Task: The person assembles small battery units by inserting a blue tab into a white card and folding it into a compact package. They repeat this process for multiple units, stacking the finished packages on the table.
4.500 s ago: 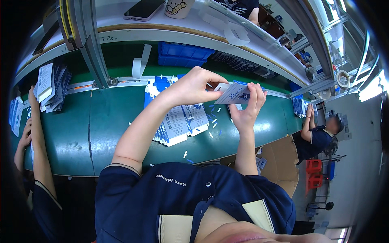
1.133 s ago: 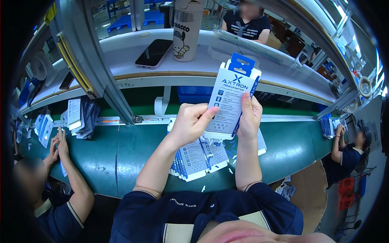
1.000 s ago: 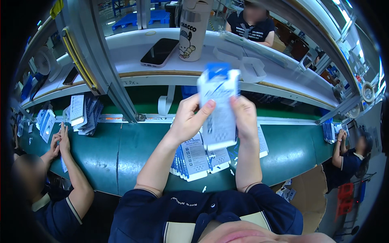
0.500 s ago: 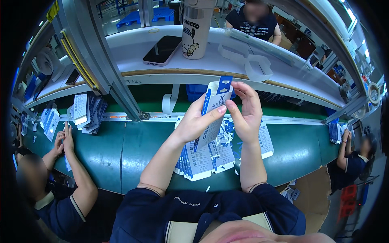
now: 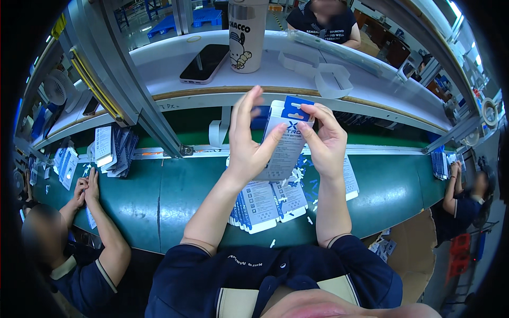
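A flat white, grey and blue cardboard box (image 5: pixel 285 153) with a blue hang tab stands tilted in front of me. My right hand (image 5: pixel 327 146) pinches it at the upper right, with thumb on the front and fingers by the tab. My left hand (image 5: pixel 248 146) lays its thumb on the box's left face, while the other fingers stretch upward, apart from the box and slightly blurred. Below lie similar flat boxes (image 5: pixel 259 204) in overlapping stacks on the green table (image 5: pixel 196 199). Small white and blue paper scraps (image 5: pixel 300 172) are scattered among them.
Beyond the table, a white shelf (image 5: pixel 159 69) holds a phone (image 5: pixel 205 63), a tumbler (image 5: pixel 246 40) and a paper strip (image 5: pixel 331 79). Co-workers sit at both sides and across. A metal post (image 5: pixel 127 79) rises at left. A cardboard carton (image 5: pixel 413 249) with scraps stands at lower right.
My left fingers have come off the box and swung upward, leaving the thumb on it. The box has turned its printed face more toward me. My right hand has moved onto its tab edge.
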Available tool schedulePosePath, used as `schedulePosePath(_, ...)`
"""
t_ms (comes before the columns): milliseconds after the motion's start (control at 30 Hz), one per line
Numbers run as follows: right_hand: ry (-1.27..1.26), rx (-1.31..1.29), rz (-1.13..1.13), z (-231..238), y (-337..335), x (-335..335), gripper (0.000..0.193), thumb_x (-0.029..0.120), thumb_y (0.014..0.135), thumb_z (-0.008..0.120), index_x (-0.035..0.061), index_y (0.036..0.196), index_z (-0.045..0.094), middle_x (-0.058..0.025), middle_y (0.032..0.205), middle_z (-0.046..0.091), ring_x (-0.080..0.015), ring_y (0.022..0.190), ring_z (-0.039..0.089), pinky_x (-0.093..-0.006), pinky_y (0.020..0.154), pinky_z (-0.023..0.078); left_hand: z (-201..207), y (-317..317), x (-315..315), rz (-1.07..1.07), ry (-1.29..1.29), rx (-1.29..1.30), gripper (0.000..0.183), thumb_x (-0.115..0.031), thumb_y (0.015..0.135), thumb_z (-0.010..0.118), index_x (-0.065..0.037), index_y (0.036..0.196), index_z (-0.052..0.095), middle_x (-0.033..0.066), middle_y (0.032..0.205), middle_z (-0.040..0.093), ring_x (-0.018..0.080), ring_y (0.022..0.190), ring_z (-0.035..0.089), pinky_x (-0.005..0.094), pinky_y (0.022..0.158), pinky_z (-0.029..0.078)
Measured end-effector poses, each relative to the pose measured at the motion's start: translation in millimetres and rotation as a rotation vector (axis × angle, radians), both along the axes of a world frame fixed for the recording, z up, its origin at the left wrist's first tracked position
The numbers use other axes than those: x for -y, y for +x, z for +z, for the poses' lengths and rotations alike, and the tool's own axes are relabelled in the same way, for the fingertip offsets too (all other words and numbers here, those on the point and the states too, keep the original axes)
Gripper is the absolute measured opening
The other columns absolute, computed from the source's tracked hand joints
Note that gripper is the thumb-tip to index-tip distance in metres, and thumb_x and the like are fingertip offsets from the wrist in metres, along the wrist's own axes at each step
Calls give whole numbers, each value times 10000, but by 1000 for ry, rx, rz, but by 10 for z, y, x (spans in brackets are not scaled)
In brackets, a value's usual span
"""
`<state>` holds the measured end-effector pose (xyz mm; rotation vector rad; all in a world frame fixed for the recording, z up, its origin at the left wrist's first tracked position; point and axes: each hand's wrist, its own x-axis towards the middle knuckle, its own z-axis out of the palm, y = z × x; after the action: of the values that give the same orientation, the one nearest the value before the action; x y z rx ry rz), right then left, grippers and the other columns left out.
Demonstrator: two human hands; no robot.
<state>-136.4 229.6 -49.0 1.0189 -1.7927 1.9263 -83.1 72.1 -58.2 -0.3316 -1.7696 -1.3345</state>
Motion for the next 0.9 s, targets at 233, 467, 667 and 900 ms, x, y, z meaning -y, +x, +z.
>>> schedulePosePath(233, 244, -259, -150, 52, -18, -19, 255, 19, 781, 707, 45, 1035, 713, -85, 992, 690, -275, 1044, 588, -424, 1031, 385, 27, -12, 73, 27, -297, -3, 376, -9, 770, 733, -30, 1140, 667, 108, 1071, 673, 276, 1109, 562, 369, 930, 451)
schedulePosePath(467, 175, -121, -103, 39, -10, -25, 266, 45, 771, 729, 50, 1037, 716, -53, 895, 682, -218, 943, 588, -474, 1078, 327, 42, 16, 61, -20, -210, 35, 335, 1, 753, 729, -36, 1085, 702, 90, 893, 676, 273, 1086, 557, 414, 995, 410)
schedulePosePath(667, 287, -337, -230, 65, -22, -43, 253, 73, 758, 756, 90, 1011, 746, -23, 828, 692, -208, 914, 579, -515, 1078, 307, 27, -13, 103, 21, -256, -20, 349, -27, 754, 744, -58, 1100, 711, 70, 801, 667, 278, 1041, 576, 493, 1053, 356)
schedulePosePath(900, 381, -496, -402, 53, 31, -23, 257, 80, 737, 776, 154, 983, 764, -32, 909, 677, -237, 950, 548, -513, 1033, 345, 23, -19, 83, 131, -318, -95, 328, -24, 740, 765, -70, 1063, 738, 47, 768, 660, 247, 1062, 576, 516, 1089, 307)
